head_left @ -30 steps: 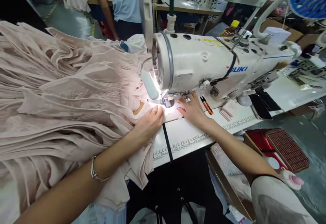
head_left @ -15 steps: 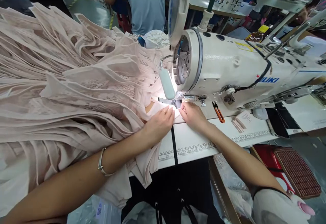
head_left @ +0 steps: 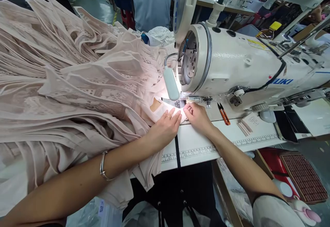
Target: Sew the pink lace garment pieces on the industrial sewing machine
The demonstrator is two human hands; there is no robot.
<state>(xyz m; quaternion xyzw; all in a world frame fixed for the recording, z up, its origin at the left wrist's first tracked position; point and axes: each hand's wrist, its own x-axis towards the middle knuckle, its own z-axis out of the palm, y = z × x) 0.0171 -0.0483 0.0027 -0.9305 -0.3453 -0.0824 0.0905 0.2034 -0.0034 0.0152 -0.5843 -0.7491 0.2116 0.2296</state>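
Under the lit needle area of a white sewing machine lies a pale pink fabric piece, part of the heap at the left. My left hand rests on this piece just in front of the presser foot, fingers stretched out and slightly apart. To the right of the foot, my right hand has its fingers curled, with thumb and forefinger pinching the fabric's edge. A small light-green lamp head hangs above the foot. The needle tip is lost in the glare.
A tall heap of pink lace garments covers the left side. Orange thread snips lie right of my right hand, near a small paper card. Along the table's front edge runs a printed ruler. A person in a blue shirt is beyond.
My left fingers have spread and flattened on the fabric. More of the piece shows before the foot. My right fingers are curled further, and the view has shifted slightly.
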